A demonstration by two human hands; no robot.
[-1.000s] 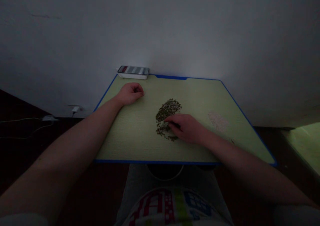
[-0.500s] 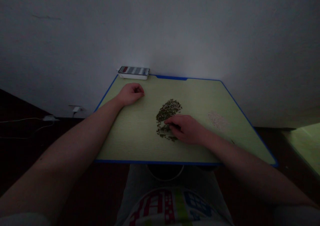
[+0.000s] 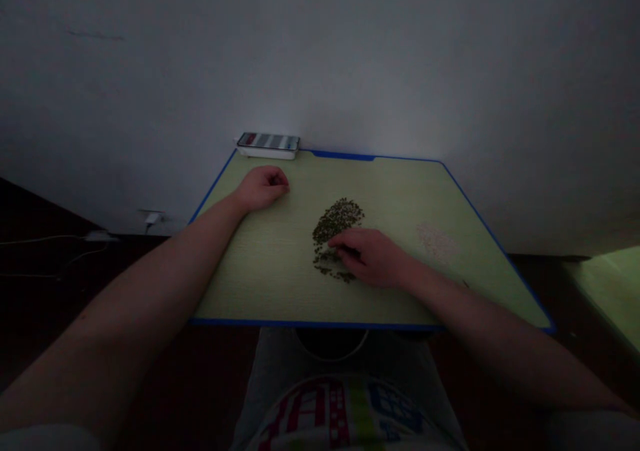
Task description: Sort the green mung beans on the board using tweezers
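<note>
A heap of small dark greenish-brown grains point(image 3: 336, 221), perhaps beans or seeds, lies spread near the middle of the pale green tabletop point(image 3: 265, 271). My right hand point(image 3: 373, 258) is at the near right side of the heap. Its fingers are bent together, the tips down among the grains; whatever may be between them is too small to make out. My left hand point(image 3: 263, 188) rests on the far left of the table, fingers curled in, with nothing visible in it. To the right of my right hand lies a thin patch of pale grains point(image 3: 436, 241).
A phone point(image 3: 269, 141) with its screen lit lies on a white box point(image 3: 267, 152) at the far left corner. The blue-edged table stands against a grey wall point(image 3: 370, 58). Below its near edge, a round dark container point(image 3: 331, 344) sits between my legs. A plug point(image 3: 154, 218) and cables are low at left.
</note>
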